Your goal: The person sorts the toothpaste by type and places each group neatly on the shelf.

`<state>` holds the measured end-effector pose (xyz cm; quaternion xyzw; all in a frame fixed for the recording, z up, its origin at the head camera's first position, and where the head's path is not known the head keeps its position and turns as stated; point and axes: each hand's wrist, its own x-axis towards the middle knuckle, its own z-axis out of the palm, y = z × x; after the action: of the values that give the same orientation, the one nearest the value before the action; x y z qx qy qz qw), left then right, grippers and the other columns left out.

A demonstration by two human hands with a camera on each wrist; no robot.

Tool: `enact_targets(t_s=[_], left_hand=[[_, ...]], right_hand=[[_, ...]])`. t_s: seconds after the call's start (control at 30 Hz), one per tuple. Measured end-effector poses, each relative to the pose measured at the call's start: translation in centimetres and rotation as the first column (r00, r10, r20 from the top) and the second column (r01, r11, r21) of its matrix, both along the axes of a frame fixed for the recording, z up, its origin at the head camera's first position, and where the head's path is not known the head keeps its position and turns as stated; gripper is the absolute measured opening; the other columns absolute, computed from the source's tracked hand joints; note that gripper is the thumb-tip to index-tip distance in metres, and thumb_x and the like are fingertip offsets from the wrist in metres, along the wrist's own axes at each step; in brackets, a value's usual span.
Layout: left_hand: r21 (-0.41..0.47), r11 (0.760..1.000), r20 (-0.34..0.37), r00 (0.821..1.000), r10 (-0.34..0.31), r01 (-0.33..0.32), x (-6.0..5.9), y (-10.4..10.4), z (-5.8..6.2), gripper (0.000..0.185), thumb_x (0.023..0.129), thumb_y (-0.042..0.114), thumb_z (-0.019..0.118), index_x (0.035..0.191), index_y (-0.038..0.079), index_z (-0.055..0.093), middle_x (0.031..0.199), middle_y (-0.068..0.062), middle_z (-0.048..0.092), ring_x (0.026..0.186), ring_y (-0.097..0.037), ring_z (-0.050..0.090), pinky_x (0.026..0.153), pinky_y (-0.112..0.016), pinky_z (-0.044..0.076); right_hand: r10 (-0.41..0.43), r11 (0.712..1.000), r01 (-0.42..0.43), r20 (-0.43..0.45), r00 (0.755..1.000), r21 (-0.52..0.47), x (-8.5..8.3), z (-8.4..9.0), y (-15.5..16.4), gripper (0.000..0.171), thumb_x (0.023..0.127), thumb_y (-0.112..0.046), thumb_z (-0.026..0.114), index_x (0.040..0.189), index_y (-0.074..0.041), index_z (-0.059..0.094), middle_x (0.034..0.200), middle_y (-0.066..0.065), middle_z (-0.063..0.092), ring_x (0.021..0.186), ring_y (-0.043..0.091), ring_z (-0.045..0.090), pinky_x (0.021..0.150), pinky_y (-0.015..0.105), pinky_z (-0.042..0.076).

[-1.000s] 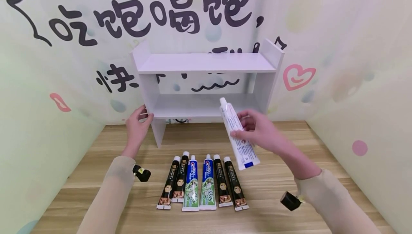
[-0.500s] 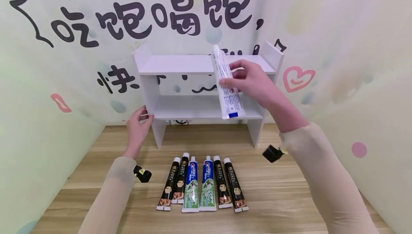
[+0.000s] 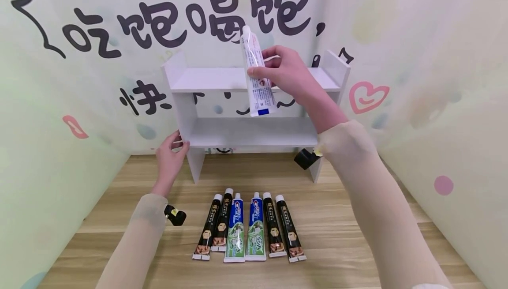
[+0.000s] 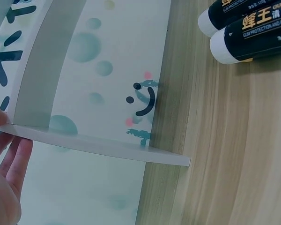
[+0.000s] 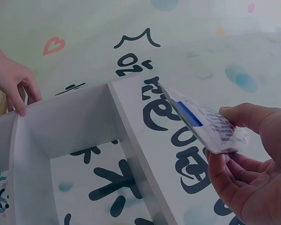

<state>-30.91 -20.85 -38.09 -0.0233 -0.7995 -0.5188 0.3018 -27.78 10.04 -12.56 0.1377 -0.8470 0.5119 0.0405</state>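
Note:
My right hand (image 3: 287, 70) pinches a white toothpaste tube (image 3: 259, 97) between thumb and fingers, its cap pointing up. The tube is raised in front of the white two-tier shelf (image 3: 254, 131), overlapping the top board. Small print and a blue patch at the crimped end show on its face. In the right wrist view the thumb lies over the tube (image 5: 208, 124), with fingers beneath. My left hand (image 3: 169, 159) grips the shelf's left side panel, thumb at the front edge. The left wrist view shows its fingers (image 4: 19, 161) against the panel's outer face.
On the wooden table (image 3: 337, 218) several toothpaste tubes lie in a row: blue-green ones (image 3: 237, 231) in the middle, black ones (image 3: 291, 231) on both sides. Patterned walls (image 3: 436, 103) close in the back and sides.
My right hand has lifted the toothpaste tube from just above the table to the height of the top board, moving leftward too. The left hand has stayed at the shelf's side.

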Motion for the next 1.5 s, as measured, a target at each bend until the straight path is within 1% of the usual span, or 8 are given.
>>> enact_targets(t_s=[0.37, 0.5, 0.77, 1.0, 1.17, 1.3, 1.37, 1.5], left_hand=[[0.002, 1.000, -0.008, 1.000, 0.007, -0.007, 0.1, -0.1, -0.1, 0.040, 0.092, 0.006, 0.065, 0.132, 0.004, 0.061, 0.117, -0.024, 0.068, 0.100, -0.038, 0.068, 0.067, 0.002, 0.046], [-0.010, 1.000, -0.011, 1.000, 0.003, -0.003, 0.2, -0.1, 0.0, 0.041, 0.092, 0.007, 0.065, 0.133, 0.004, 0.061, 0.117, -0.024, 0.068, 0.101, -0.039, 0.068, 0.067, 0.003, 0.045], [-0.065, 0.998, -0.017, 1.000, 0.021, -0.022, 0.4, -0.3, 0.1, 0.040, 0.092, 0.008, 0.065, 0.131, 0.003, 0.062, 0.115, -0.024, 0.069, 0.099, -0.039, 0.070, 0.065, 0.004, 0.042], [-0.062, 0.998, -0.017, 1.000, 0.009, -0.010, 0.4, -0.2, 0.0, 0.040, 0.093, 0.008, 0.065, 0.132, 0.003, 0.061, 0.118, -0.024, 0.068, 0.101, -0.040, 0.069, 0.066, 0.004, 0.042], [-0.052, 0.999, -0.036, 0.999, 0.001, -0.003, 0.5, -0.1, -0.1, 0.039, 0.092, 0.006, 0.065, 0.131, 0.002, 0.062, 0.117, -0.025, 0.068, 0.100, -0.041, 0.070, 0.065, 0.004, 0.043], [-0.058, 0.998, -0.031, 0.999, 0.007, -0.009, 0.3, -0.1, -0.2, 0.039, 0.092, 0.007, 0.065, 0.131, 0.003, 0.062, 0.117, -0.024, 0.068, 0.100, -0.040, 0.070, 0.066, 0.004, 0.042], [-0.061, 0.998, -0.028, 1.000, 0.008, -0.010, 0.3, -0.1, -0.2, 0.039, 0.093, 0.007, 0.064, 0.132, 0.003, 0.061, 0.117, -0.024, 0.068, 0.100, -0.039, 0.070, 0.066, 0.004, 0.042], [-0.051, 0.999, -0.029, 1.000, 0.005, -0.007, 0.4, -0.2, -0.1, 0.039, 0.093, 0.008, 0.065, 0.132, 0.003, 0.062, 0.117, -0.023, 0.068, 0.100, -0.039, 0.070, 0.066, 0.004, 0.043]], right_hand=[[-0.010, 0.998, 0.012, 0.030, 1.000, -0.068, -2.0, 0.4, -2.5, 0.054, 0.086, -0.025, 0.077, 0.133, -0.013, 0.051, 0.114, 0.005, 0.063, 0.095, 0.017, 0.064, 0.080, 0.024, 0.056], [-0.014, 0.996, 0.018, 0.048, 0.999, -0.085, -3.1, 0.5, -3.5, 0.053, 0.087, -0.025, 0.076, 0.132, -0.014, 0.050, 0.116, 0.004, 0.063, 0.095, 0.017, 0.065, 0.081, 0.024, 0.056], [-0.013, 0.992, 0.023, 0.082, 0.997, -0.125, -6.0, 1.3, -5.5, 0.051, 0.086, -0.023, 0.077, 0.129, -0.014, 0.051, 0.115, 0.004, 0.065, 0.090, 0.015, 0.064, 0.074, 0.022, 0.053], [0.001, 0.984, 0.018, 0.104, 0.995, -0.178, -7.4, 2.4, -7.0, 0.054, 0.086, -0.022, 0.077, 0.133, -0.013, 0.051, 0.122, 0.003, 0.062, 0.088, 0.013, 0.063, 0.081, 0.022, 0.057], [0.022, 0.961, -0.008, 0.049, 0.999, -0.278, -8.1, 1.2, -8.0, 0.060, 0.085, -0.018, 0.078, 0.135, -0.020, 0.046, 0.120, 0.005, 0.061, 0.092, 0.014, 0.064, 0.076, 0.023, 0.057], [0.023, 0.947, -0.028, -0.019, 1.000, -0.319, -8.5, -0.4, -8.5, 0.064, 0.086, -0.013, 0.076, 0.138, -0.029, 0.042, 0.128, 0.006, 0.057, 0.098, 0.015, 0.063, 0.073, 0.024, 0.057], [0.023, 0.949, -0.028, -0.018, 1.000, -0.313, -8.7, -0.9, -8.7, 0.064, 0.088, -0.013, 0.074, 0.139, -0.034, 0.043, 0.133, 0.003, 0.053, 0.101, 0.015, 0.062, 0.075, 0.024, 0.057], [0.039, 0.960, -0.036, 0.005, 0.999, -0.278, -9.0, -1.5, -9.2, 0.058, 0.091, -0.014, 0.070, 0.140, -0.035, 0.048, 0.137, 0.003, 0.052, 0.102, 0.016, 0.061, 0.080, 0.026, 0.057]])
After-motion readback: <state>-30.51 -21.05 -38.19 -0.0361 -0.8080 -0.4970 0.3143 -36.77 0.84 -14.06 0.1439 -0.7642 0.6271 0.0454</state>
